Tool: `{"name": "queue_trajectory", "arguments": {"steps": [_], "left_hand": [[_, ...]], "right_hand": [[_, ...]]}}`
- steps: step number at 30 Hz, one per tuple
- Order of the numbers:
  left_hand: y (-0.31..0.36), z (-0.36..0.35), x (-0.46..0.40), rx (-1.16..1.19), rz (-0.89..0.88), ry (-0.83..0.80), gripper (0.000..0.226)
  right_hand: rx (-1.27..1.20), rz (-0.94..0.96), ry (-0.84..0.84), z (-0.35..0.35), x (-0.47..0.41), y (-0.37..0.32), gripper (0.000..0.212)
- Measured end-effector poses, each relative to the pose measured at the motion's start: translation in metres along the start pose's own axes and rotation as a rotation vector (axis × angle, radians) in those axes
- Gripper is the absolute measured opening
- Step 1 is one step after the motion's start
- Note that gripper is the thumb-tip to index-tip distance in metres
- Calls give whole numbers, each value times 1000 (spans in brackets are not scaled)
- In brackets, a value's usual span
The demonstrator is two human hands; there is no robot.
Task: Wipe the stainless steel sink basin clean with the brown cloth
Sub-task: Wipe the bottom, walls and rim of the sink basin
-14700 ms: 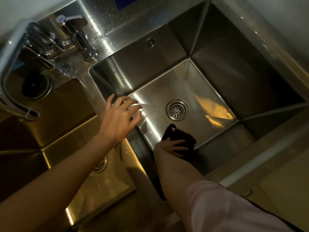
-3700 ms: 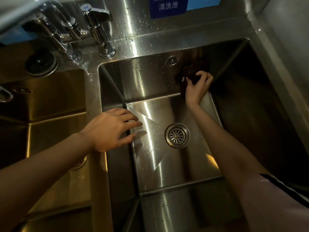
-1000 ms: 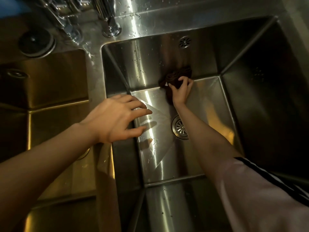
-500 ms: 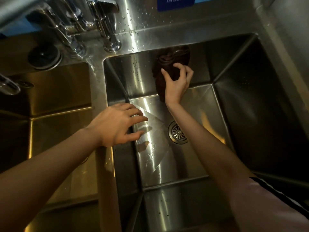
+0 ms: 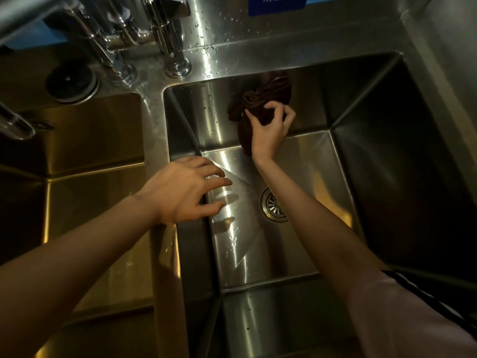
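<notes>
The stainless steel sink basin [image 5: 304, 161] fills the middle and right of the head view, with a round drain [image 5: 272, 205] in its floor. My right hand [image 5: 268, 133] reaches deep into the basin and grips the bunched brown cloth [image 5: 260, 102] against the far wall, fingers curled over it. Part of the cloth hangs below my palm toward the floor. My left hand [image 5: 188, 188] rests on the divider rim at the basin's left edge, fingers spread and reaching over the edge, holding nothing.
A second basin [image 5: 85, 177] lies to the left of the divider. Chrome faucets [image 5: 170, 40] stand on the wet ledge at the back left, beside a dark round cap [image 5: 71, 81]. A blue label [image 5: 277, 3] is on the back wall.
Over the last second my right hand has slid the cloth up from the floor's back edge onto the far wall. My left hand has stayed on the divider.
</notes>
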State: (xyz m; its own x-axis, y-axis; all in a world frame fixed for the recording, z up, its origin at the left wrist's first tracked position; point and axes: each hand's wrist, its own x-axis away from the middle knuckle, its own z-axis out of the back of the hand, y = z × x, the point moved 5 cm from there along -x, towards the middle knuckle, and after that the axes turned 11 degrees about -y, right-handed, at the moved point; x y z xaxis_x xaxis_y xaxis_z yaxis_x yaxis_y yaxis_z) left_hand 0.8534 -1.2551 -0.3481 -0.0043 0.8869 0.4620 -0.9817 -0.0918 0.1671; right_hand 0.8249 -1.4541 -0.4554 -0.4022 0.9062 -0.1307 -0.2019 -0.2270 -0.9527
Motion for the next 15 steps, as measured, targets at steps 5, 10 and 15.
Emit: {"name": "queue_trajectory", "arguments": {"steps": [5,10,15], "left_hand": [[0,0,-1,-34,-7,28,64],[-1,0,-1,-45,-14,51,64],[0,2,-1,-29,-18,46,65]], "right_hand": [[134,-165,-120,-22,9,60,36],[207,-306,-213,-31,15,99,36],[188,-347,-180,-32,18,100,33]]}}
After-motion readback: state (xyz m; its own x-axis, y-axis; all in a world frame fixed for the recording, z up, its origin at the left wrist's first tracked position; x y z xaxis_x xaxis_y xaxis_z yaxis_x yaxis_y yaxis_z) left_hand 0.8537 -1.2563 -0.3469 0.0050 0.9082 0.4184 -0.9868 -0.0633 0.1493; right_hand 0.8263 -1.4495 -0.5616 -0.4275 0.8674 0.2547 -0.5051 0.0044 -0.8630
